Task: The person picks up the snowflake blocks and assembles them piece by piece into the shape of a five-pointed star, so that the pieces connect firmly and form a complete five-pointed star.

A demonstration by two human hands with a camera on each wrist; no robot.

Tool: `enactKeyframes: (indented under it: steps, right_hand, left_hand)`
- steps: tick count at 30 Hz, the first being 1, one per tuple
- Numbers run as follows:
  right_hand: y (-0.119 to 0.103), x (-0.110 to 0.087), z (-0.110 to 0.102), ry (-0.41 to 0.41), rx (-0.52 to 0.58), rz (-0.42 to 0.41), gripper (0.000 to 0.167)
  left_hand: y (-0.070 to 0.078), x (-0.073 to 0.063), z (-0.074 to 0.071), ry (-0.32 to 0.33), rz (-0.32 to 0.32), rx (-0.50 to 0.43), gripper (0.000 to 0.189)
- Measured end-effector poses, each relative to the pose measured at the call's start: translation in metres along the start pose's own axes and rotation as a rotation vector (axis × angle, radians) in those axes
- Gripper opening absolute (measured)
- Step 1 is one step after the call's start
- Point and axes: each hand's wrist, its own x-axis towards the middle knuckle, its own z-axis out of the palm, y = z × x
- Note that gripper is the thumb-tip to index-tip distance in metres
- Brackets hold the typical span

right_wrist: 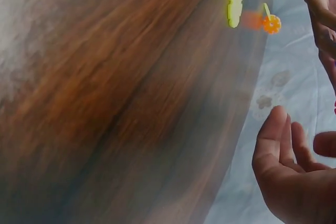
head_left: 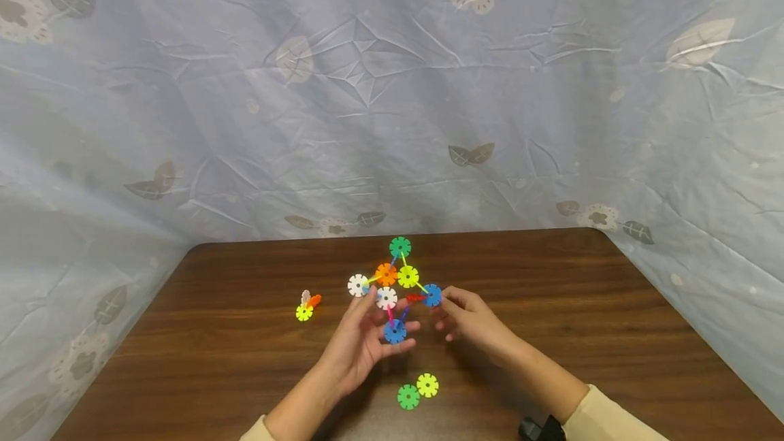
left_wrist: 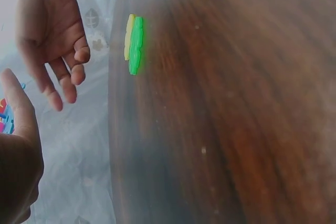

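Observation:
A build of interlocking notched plastic discs (head_left: 407, 277) in several colours hangs between my hands, in the middle of the head view. My left hand (head_left: 355, 352) holds its lower left part, thumb by a white disc (head_left: 387, 298) and fingers spread behind the lowest blue disc (head_left: 395, 331). On the right, my right hand (head_left: 480, 325) pinches the edge of another blue disc (head_left: 432, 295), its other fingers loosely bent below. A green disc (head_left: 401, 247) tops the build. In the left wrist view the left hand (left_wrist: 21, 145) mostly hides the build.
A green disc (head_left: 408, 397) and a yellow disc (head_left: 427, 385) lie close together on the brown wooden table (head_left: 214, 359), near me. Left of the hands sits a small joined cluster of discs (head_left: 304, 312). Patterned cloth (head_left: 380, 121) hangs behind the table and at both sides.

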Motion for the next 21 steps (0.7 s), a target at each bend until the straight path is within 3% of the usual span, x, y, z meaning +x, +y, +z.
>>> enactKeyframes:
  steps: [3, 6, 11, 16, 21]
  right_hand:
    - [0.004, -0.001, 0.000, -0.099, -0.087, -0.054, 0.026]
    - [0.006, -0.006, 0.002, -0.250, -0.223, -0.135, 0.025]
    - [0.004, -0.016, 0.010, -0.447, -0.440, -0.182, 0.030]
    - [0.003, -0.022, 0.017, -0.468, -0.582, -0.164, 0.030]
    - [0.003, -0.024, 0.018, -0.428, -0.610, -0.141, 0.028]
  left_hand:
    - [0.001, 0.001, 0.000, -0.006, 0.004, -0.003, 0.036]
    - [0.001, 0.001, -0.001, -0.010, 0.011, -0.005, 0.034]
    - [0.003, -0.002, -0.002, -0.020, 0.038, -0.017, 0.027]
    - [0.005, -0.003, -0.002, -0.041, 0.052, -0.036, 0.023]
    - [0.005, -0.004, -0.002, -0.047, 0.055, -0.046, 0.021]
